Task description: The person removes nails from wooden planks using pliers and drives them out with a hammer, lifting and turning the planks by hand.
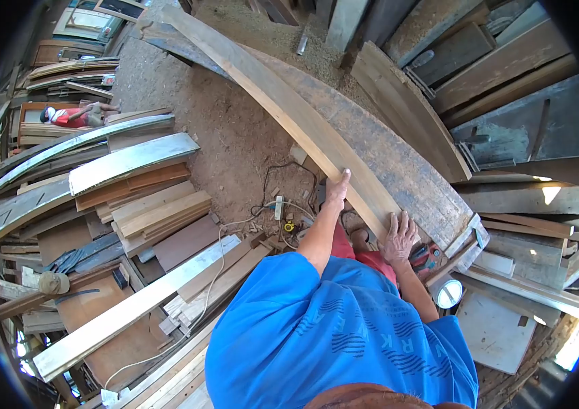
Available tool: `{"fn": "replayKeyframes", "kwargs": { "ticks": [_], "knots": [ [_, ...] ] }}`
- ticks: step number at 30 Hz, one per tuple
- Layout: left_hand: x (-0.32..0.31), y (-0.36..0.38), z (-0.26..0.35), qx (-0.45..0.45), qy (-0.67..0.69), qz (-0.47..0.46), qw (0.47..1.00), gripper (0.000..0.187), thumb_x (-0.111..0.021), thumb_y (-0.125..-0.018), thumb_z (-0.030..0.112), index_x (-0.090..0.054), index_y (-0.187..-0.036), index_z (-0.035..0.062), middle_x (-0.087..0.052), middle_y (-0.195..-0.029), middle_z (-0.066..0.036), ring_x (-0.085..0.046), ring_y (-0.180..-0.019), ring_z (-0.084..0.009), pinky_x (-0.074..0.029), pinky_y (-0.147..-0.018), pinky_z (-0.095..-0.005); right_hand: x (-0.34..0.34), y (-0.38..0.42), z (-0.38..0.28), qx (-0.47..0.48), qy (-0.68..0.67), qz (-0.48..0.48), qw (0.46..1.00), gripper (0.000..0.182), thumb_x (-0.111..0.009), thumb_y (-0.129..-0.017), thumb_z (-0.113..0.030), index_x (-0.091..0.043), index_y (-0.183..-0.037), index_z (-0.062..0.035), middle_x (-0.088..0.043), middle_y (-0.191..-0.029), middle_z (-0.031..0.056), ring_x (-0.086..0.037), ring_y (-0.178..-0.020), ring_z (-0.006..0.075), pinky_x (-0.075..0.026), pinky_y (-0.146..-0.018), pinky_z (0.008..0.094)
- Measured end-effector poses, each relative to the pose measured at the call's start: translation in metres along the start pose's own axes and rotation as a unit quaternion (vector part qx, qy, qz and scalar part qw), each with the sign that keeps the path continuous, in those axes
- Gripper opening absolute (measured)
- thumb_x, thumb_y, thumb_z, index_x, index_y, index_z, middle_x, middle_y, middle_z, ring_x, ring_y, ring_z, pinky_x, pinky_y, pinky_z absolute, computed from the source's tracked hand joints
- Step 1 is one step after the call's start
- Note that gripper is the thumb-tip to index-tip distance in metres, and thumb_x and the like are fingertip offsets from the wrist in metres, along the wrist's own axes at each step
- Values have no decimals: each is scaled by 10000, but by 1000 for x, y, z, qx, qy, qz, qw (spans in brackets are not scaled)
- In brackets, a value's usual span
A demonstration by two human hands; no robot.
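A long wooden plank runs from the upper left toward my body, lying along a worn wooden bench. My left hand grips the plank's left edge, with the thumb on top and the other fingers hidden underneath. At the near end, my right hand holds the plank's corner, its fingers bent over the top face. Close to my right wrist is a red and black power tool, partly hidden below the bench end. A round white-lidded can stands to the right of my forearm.
Stacked boards fill the left side. More planks lean at the right. A power strip, cords and a yellow tape measure lie on the dirt floor. A person in red is at the far left.
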State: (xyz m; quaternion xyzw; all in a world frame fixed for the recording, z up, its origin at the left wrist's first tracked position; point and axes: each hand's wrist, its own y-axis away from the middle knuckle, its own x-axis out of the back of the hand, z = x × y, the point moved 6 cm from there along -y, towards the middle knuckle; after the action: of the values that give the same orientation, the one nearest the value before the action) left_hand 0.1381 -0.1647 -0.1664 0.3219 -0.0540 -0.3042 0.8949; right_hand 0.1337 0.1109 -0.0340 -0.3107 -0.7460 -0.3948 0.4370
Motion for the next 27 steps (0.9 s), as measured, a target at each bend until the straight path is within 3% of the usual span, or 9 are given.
{"fn": "replayKeyframes", "kwargs": {
  "ticks": [5, 9, 11, 13, 15, 18, 21, 23, 27],
  "knots": [
    [12, 4, 40, 30, -76, 38, 996, 875, -910, -800, 330, -416, -1379, -102, -617, -1326, -188, -633, -1125, -277, -513, -993, -403, 12, -6, 20, -43, -128, -13, 991, 891, -818, -776, -387, -407, -1490, -48, -345, -1568, 250, -349, -1438, 443, -271, -1202, 550],
    [44, -41, 16, 70, -57, 92, 992, 807, -916, -787, 334, -442, -1311, -56, -650, -1186, -151, -646, -1001, -248, -543, -891, -420, 8, 19, 85, -239, -103, 72, 963, 858, -745, -849, -465, -412, -1492, -4, -437, -1510, 257, -392, -1417, 430, -302, -1190, 516],
    [48, -38, 45, 87, -48, 91, 991, 786, -919, -781, 342, -452, -1286, -37, -646, -1136, -138, -641, -953, -228, -549, -817, -423, -50, 35, 136, -330, -63, 91, 938, 744, -706, -910, -490, -514, -1346, 82, -591, -1311, 279, -588, -1212, 387, -458, -1037, 480],
    [59, -50, 62, 102, -54, 72, 991, 767, -923, -771, 362, -460, -1255, -11, -642, -1078, -125, -628, -885, -196, -542, -699, -411, -92, 43, 149, -319, -339, 69, 883, 650, -689, -938, -497, -566, -1228, 72, -635, -1149, 205, -613, -1038, 300, -492, -902, 433],
    [68, -85, 68, 64, -14, 59, 996, 751, -911, -790, 356, -456, -1257, -16, -651, -1086, -128, -641, -919, -216, -549, -721, -424, -101, 43, 127, -329, -523, 24, 786, 555, -666, -970, -527, -615, -1045, 21, -623, -919, 57, -550, -837, 158, -471, -735, 345],
    [73, -123, 93, 21, 14, 61, 998, 682, -873, -844, 349, -518, -1281, -37, -683, -1142, -146, -659, -1017, -255, -551, -833, -446, -139, 35, 112, -477, -600, 61, 639, 512, -665, -979, -518, -639, -1019, -8, -610, -863, 17, -542, -774, 153, -473, -705, 329],
    [89, -163, 126, 36, -18, 90, 995, 553, -834, -883, 357, -600, -1249, 14, -678, -1181, -139, -693, -1034, -305, -589, -879, -532, -128, 37, 92, -452, -620, 114, 632, 498, -619, -1010, -519, -677, -1080, -30, -661, -927, 38, -599, -776, 152, -506, -674, 332],
    [93, -175, 151, 38, 18, 94, 995, 666, -838, -876, 404, -575, -1299, -39, -666, -1233, -161, -664, -1069, -282, -551, -933, -477, -116, 41, 72, -439, -660, 139, 593, 524, -579, -1028, -534, -692, -1144, -35, -696, -1018, 60, -646, -864, 167, -534, -738, 345],
    [92, -191, 175, 37, 28, 119, 992, 813, -773, -908, 507, -497, -1391, -86, -619, -1340, -199, -608, -1215, -306, -496, -1037, -464, -106, 51, 52, -485, -548, 189, 655, 568, -562, -1029, -550, -683, -1169, -13, -698, -1059, 76, -645, -931, 206, -524, -815, 373]
  ]
}}
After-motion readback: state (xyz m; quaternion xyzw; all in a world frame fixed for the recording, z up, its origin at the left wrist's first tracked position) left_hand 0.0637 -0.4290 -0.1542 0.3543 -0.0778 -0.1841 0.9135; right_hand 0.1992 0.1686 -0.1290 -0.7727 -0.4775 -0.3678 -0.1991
